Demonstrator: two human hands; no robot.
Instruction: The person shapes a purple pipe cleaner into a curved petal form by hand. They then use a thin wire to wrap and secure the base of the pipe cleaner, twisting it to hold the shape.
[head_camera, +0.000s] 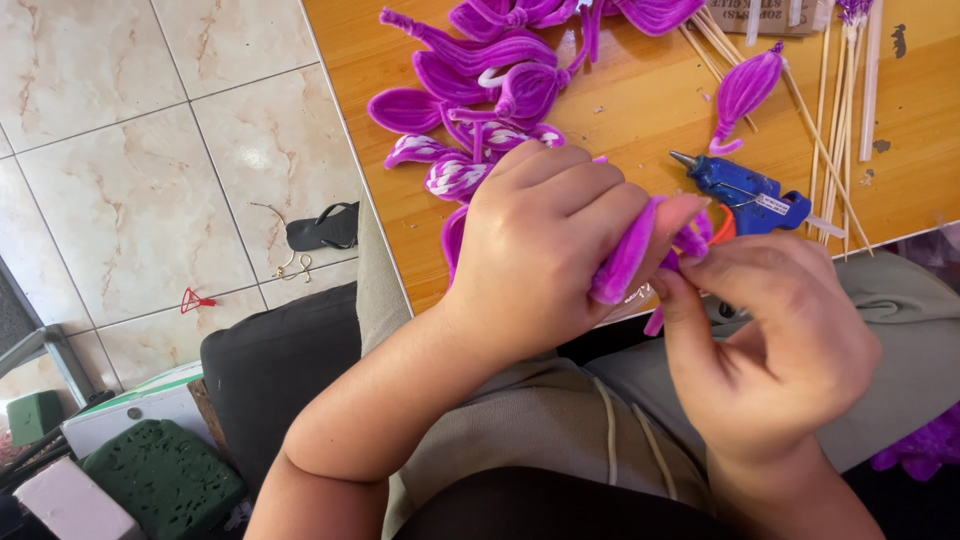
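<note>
Hands (560, 250) (770, 340) at table edge (400, 250)

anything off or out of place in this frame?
Mostly tidy craft clutter. Odd bits are on the tiled floor: a black sandal, a bent wire piece and a small red scrap lie loose beside the table. Both hands, left hand and right hand, grip a purple pipe-cleaner petal; the blue glue gun rests flat.

Both arms are bare — no sleeves show at all. The left hand (545, 245) and the right hand (770, 340) have no rings, no watch, no gloves. The nails are short and plain. The person wears grey-green trousers (540, 420) — soft cloth, with two pale cords (630, 445) lying across them.
</note>
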